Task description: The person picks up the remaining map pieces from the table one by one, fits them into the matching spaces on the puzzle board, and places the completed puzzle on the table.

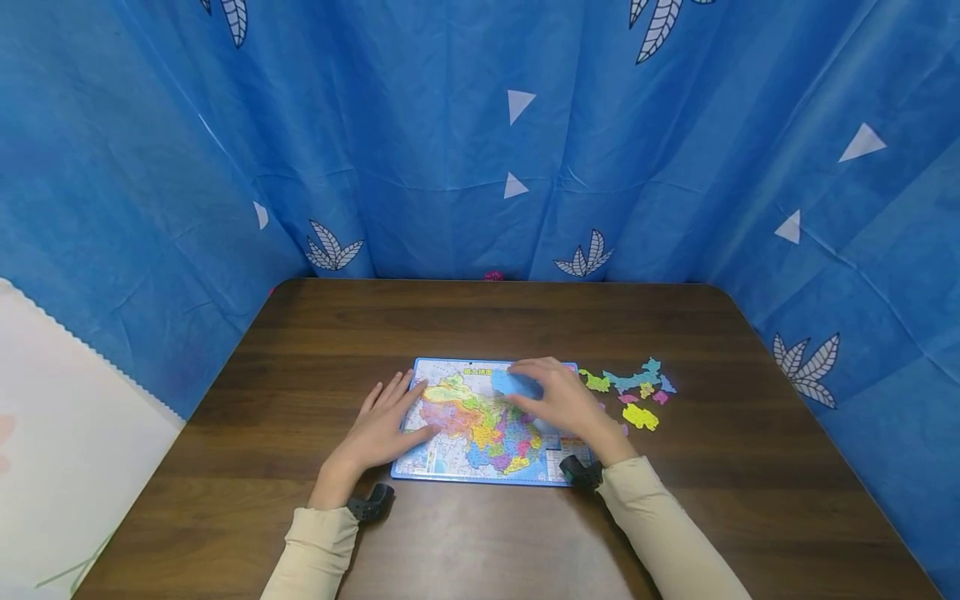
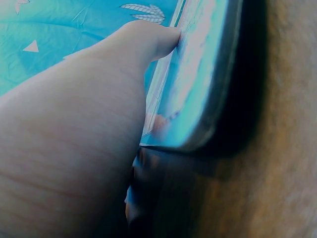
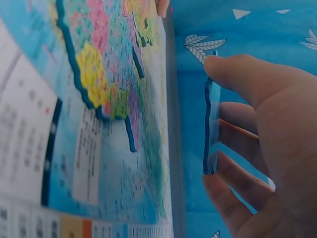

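A map puzzle board [image 1: 435, 467] with a blue rim lies on the table, its middle filled with colourful pieces. My left hand [image 1: 380, 429] rests on its left side, fingers spread, and the left wrist view shows the thumb [image 2: 161, 39] on the board's surface. Over the upper right of the map, my right hand [image 1: 564, 402] pinches a thin blue puzzle piece [image 1: 513, 383] between thumb and fingers. In the right wrist view this piece [image 3: 212, 129] is seen edge-on, apart from the board face [image 3: 99, 163].
Right of the board lie several loose pieces, among them a long teal one [image 1: 633, 381], a yellow one [image 1: 641, 417] and a green one [image 1: 597, 382]. The brown wooden table [image 1: 465, 533] meets a blue curtain [image 1: 442, 167] at the back.
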### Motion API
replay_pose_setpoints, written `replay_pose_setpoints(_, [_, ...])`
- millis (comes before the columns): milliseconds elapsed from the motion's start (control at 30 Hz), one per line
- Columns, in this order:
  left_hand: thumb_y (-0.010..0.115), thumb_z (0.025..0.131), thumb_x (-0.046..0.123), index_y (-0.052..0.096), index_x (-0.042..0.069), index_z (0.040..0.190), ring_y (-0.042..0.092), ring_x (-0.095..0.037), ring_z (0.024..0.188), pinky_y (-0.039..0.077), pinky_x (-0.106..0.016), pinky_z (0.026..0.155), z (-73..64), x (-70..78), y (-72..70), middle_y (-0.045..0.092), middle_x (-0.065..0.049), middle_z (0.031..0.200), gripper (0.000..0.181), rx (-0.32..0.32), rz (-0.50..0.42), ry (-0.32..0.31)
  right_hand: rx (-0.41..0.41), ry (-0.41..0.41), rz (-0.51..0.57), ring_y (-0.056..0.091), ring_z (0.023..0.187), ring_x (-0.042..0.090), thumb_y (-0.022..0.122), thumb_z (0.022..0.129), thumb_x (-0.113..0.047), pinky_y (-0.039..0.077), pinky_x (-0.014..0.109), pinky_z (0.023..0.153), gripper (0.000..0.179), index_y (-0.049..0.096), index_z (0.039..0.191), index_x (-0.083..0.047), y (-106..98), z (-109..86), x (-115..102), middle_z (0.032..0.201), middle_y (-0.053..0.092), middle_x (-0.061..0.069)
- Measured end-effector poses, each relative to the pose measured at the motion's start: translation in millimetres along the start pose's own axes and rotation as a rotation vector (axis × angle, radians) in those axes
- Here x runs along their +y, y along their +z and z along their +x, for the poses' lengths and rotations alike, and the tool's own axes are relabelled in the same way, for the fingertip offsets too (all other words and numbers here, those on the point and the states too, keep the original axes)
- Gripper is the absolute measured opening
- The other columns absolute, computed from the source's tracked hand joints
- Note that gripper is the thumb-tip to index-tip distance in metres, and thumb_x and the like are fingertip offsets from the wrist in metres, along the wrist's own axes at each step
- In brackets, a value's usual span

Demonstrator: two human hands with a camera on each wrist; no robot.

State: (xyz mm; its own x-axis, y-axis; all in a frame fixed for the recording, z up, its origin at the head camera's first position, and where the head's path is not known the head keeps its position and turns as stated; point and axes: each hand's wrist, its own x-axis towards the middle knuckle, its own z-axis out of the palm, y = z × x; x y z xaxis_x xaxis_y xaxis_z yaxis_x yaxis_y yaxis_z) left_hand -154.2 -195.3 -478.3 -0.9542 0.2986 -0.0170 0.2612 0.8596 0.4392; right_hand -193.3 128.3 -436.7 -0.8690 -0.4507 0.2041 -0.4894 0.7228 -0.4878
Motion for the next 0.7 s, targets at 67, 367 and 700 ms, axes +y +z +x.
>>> replay_pose_setpoints(67, [0.063,0.092,0.06,0.038,0.014,0.16,0.013,-0.036,0.16,0.006,-0.062,0.127,-0.2,-0.4,0.1,0.02,-0.014,0.172,0.086,0.002,0.002,-0.003,-0.006,0.0,0.005,0.058,0.132,0.027,0.08,0.09,-0.039,0.05,0.051,0.109,0.049,0.07,0.133,-0.016,2,2.6,0,0.137,0.068,0.004])
replay_pose_setpoints(367, [0.063,0.091,0.062,0.039,0.015,0.16,0.012,-0.036,0.16,0.006,-0.062,0.127,-0.1,-0.4,0.6,0.02,-0.013,0.172,0.087,-0.001,0.004,-0.007,-0.022,-0.006,0.0,0.058,0.133,0.026,0.079,0.091,-0.041,0.05,0.051,0.109,0.05,0.07,0.134,-0.017,8,11.3,-3,0.138,0.067,0.002])
replay_pose_setpoints(700, [0.062,0.092,0.062,0.038,0.015,0.161,0.012,-0.037,0.16,0.005,-0.062,0.127,0.8,-0.7,1.8,0.02,-0.014,0.172,0.087,-0.007,0.011,-0.004,-0.039,-0.004,0.013,0.057,0.135,0.026,0.08,0.09,-0.042,0.048,0.051,0.111,0.051,0.069,0.134,-0.017,11,19.2,-11,0.14,0.066,0.003])
